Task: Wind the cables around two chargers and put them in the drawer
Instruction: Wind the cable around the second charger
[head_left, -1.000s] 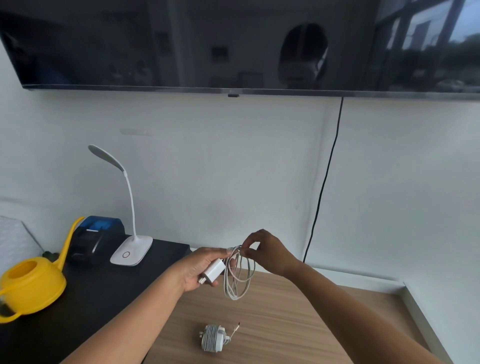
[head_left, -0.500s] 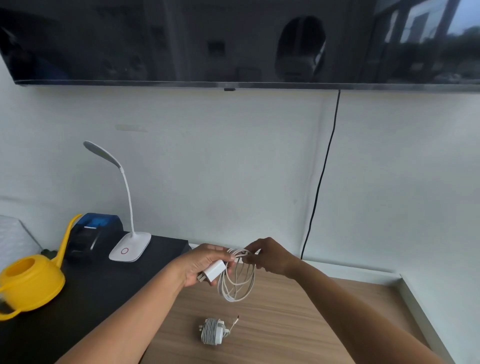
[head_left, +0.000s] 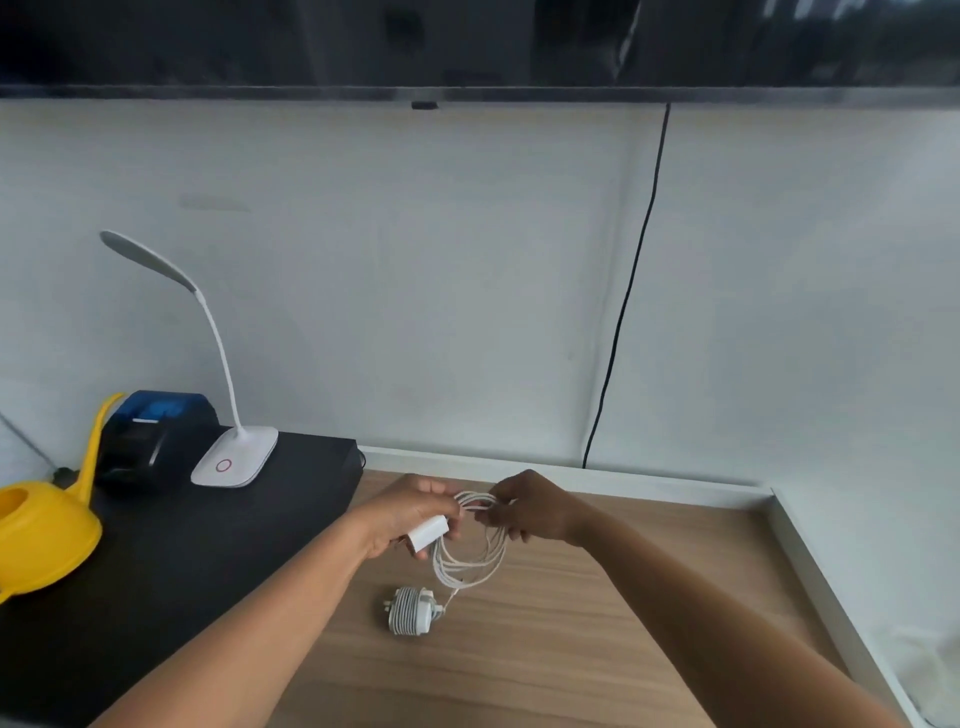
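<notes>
The wound charger (head_left: 410, 610) lies at six o'clock; left hand (head_left: 408, 514) grips second charger (head_left: 429, 532), right hand (head_left: 532, 512) pinches its loose cable (head_left: 470, 564).

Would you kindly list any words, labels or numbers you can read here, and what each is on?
No readable text anywhere.
Desk lamp base: only a red ring, no lettering.
Dark tab under the screen: too small to read.
Wound charger and held charger: no marking visible.
</notes>
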